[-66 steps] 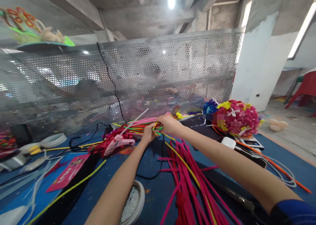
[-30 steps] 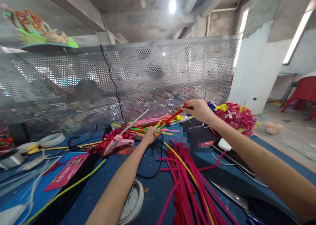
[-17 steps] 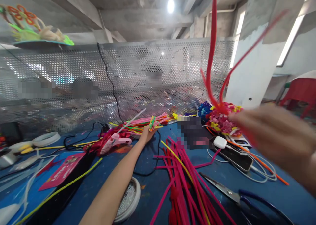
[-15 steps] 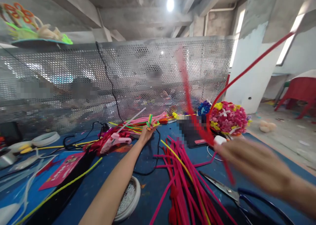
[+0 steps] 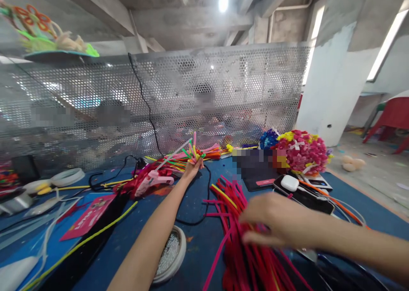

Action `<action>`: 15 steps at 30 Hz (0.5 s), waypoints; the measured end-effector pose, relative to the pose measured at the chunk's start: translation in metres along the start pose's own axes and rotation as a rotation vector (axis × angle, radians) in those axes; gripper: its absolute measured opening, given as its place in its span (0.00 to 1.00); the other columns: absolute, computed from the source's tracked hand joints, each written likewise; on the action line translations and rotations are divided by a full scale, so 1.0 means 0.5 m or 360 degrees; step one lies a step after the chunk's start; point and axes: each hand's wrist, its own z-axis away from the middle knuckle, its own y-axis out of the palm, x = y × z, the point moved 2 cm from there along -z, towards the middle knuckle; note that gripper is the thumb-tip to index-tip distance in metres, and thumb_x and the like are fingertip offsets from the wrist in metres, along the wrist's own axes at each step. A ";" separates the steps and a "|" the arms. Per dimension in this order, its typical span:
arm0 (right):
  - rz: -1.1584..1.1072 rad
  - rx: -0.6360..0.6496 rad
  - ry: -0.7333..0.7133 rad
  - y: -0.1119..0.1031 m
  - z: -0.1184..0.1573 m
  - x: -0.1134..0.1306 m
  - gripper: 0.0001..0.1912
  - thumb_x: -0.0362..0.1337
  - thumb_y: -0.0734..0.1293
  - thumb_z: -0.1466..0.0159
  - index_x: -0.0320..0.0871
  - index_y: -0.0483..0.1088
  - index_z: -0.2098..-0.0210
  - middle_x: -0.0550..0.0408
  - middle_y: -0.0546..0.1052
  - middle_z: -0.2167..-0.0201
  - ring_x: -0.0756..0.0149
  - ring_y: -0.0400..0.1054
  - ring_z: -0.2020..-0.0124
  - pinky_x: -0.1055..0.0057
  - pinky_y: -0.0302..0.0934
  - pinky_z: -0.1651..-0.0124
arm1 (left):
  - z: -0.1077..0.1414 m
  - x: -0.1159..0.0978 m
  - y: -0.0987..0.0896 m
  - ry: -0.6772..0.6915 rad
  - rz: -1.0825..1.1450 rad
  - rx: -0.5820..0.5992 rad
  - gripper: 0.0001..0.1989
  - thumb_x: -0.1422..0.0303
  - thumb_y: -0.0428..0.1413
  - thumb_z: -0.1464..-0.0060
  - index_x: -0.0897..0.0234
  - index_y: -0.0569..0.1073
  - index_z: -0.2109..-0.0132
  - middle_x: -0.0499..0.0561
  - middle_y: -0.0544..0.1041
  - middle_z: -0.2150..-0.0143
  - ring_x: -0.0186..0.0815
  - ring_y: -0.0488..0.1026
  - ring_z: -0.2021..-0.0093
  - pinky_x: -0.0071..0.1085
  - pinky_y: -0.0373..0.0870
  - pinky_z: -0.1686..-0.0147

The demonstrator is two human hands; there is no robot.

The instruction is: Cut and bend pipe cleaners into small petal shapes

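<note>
My L hand (image 5: 191, 168) gripping the multicol. stems (image 5: 194, 153) mid-bench (image 5: 200, 263); R hand (image 5: 277, 219) now, fingers parted, right over the pink-red stems (image 5: 235, 257), can't tell if touching. Bead tub (image 5: 182, 245) by my L forearm.

Over there, a few stems (image 5: 194, 148) sit in the left hand (image 5: 191, 168); left of that grip lies a glue gun (image 5: 155, 181), just behind it a bundle (image 5: 211, 153), farther back a screen (image 5: 191, 103). Nearer the person, a tub (image 5: 183, 245) holds beads (image 5: 169, 254). A heap (image 5: 228, 197) lies under the right hand (image 5: 275, 218); beyond, a phone (image 5: 309, 200), then flowers (image 5: 303, 152).
</note>
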 end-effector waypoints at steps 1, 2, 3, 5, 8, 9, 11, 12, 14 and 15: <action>0.0039 -0.0088 0.0093 -0.009 -0.031 -0.028 0.10 0.40 0.60 0.37 0.43 0.71 0.67 0.55 0.75 0.73 0.70 0.66 0.72 0.75 0.52 0.70 | 0.001 -0.001 0.000 -0.0003 -0.0004 0.0010 0.15 0.64 0.51 0.43 0.66 0.67 0.50 0.54 0.70 0.53 0.37 0.71 0.58 0.39 0.70 0.60; 0.0071 -0.0151 0.0147 -0.011 -0.063 -0.057 0.10 0.37 0.60 0.38 0.42 0.72 0.69 0.55 0.75 0.74 0.70 0.65 0.73 0.75 0.52 0.70 | 0.002 -0.003 0.000 -0.0003 -0.0009 0.0022 0.15 0.64 0.51 0.43 0.66 0.67 0.50 0.54 0.70 0.53 0.37 0.71 0.58 0.39 0.70 0.60; 0.0099 -0.0229 0.0215 -0.008 -0.095 -0.088 0.10 0.35 0.61 0.39 0.42 0.72 0.71 0.55 0.75 0.75 0.71 0.65 0.73 0.75 0.51 0.70 | 0.004 -0.006 0.001 0.0001 -0.0016 0.0037 0.15 0.64 0.51 0.43 0.66 0.67 0.50 0.54 0.70 0.53 0.37 0.71 0.58 0.39 0.70 0.60; 0.0105 -0.0390 0.0362 0.004 -0.157 -0.145 0.08 0.31 0.62 0.42 0.41 0.73 0.73 0.56 0.74 0.76 0.72 0.64 0.76 0.76 0.50 0.71 | 0.008 -0.010 0.003 0.0016 -0.0039 0.0070 0.15 0.65 0.51 0.43 0.66 0.67 0.51 0.54 0.70 0.53 0.37 0.71 0.58 0.38 0.71 0.61; 0.0121 -0.0518 0.0422 0.019 -0.234 -0.196 0.09 0.28 0.61 0.43 0.39 0.74 0.72 0.53 0.75 0.74 0.70 0.65 0.73 0.76 0.51 0.70 | 0.011 -0.013 0.005 0.0039 -0.0094 0.0103 0.13 0.65 0.52 0.43 0.68 0.68 0.53 0.52 0.72 0.58 0.34 0.72 0.63 0.35 0.72 0.64; 0.0119 -0.0539 0.0416 0.023 -0.253 -0.204 0.10 0.27 0.61 0.43 0.39 0.74 0.70 0.52 0.76 0.72 0.69 0.66 0.72 0.76 0.52 0.69 | 0.011 -0.013 0.004 0.0043 -0.0113 0.0102 0.13 0.65 0.52 0.43 0.68 0.69 0.54 0.52 0.72 0.59 0.33 0.72 0.64 0.34 0.72 0.65; 0.0099 -0.0555 0.0390 0.034 -0.278 -0.208 0.11 0.27 0.61 0.44 0.40 0.75 0.69 0.52 0.76 0.71 0.69 0.67 0.71 0.76 0.53 0.69 | 0.007 -0.010 0.001 0.0045 -0.0150 0.0081 0.13 0.65 0.52 0.43 0.68 0.69 0.54 0.52 0.72 0.59 0.33 0.72 0.64 0.34 0.72 0.65; 0.0086 -0.0548 0.0374 0.041 -0.286 -0.207 0.10 0.27 0.61 0.44 0.40 0.75 0.69 0.53 0.77 0.72 0.69 0.67 0.71 0.77 0.53 0.69 | 0.004 -0.007 -0.002 0.0042 -0.0165 0.0064 0.13 0.65 0.52 0.43 0.68 0.68 0.53 0.52 0.72 0.58 0.34 0.72 0.62 0.35 0.71 0.64; 0.0062 -0.0517 0.0348 0.059 -0.292 -0.201 0.10 0.27 0.62 0.45 0.40 0.76 0.70 0.54 0.77 0.74 0.70 0.67 0.73 0.77 0.54 0.69 | -0.002 0.000 -0.005 0.0034 -0.0184 0.0030 0.14 0.65 0.51 0.43 0.67 0.68 0.52 0.53 0.71 0.54 0.37 0.71 0.59 0.38 0.71 0.61; 0.0053 -0.0493 0.0339 0.068 -0.292 -0.198 0.10 0.28 0.62 0.45 0.40 0.76 0.71 0.55 0.77 0.75 0.71 0.67 0.74 0.78 0.54 0.70 | -0.005 0.004 -0.006 0.0030 -0.0186 0.0016 0.15 0.64 0.51 0.43 0.67 0.68 0.51 0.54 0.70 0.53 0.38 0.71 0.58 0.39 0.71 0.60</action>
